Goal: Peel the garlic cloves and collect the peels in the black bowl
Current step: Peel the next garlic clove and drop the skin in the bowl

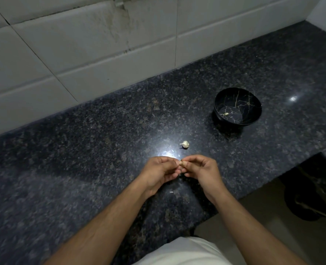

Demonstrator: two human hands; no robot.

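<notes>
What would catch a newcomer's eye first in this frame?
Two hands meet at centre over the dark granite counter: the left hand and right hand both pinch a small garlic clove between their fingertips. Just beyond them lies another garlic piece beside a bright glare, and farther right stands the black bowl with a scrap inside.

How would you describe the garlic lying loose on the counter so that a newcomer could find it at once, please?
Start at the dark speckled counter below the tiled wall. Near its front edge, the garlic lies beside the bright glare, just beyond the two hands and nearer than the black bowl. It is the only pale, rounded lump with a short stem resting on the stone, untouched by either hand.
</notes>
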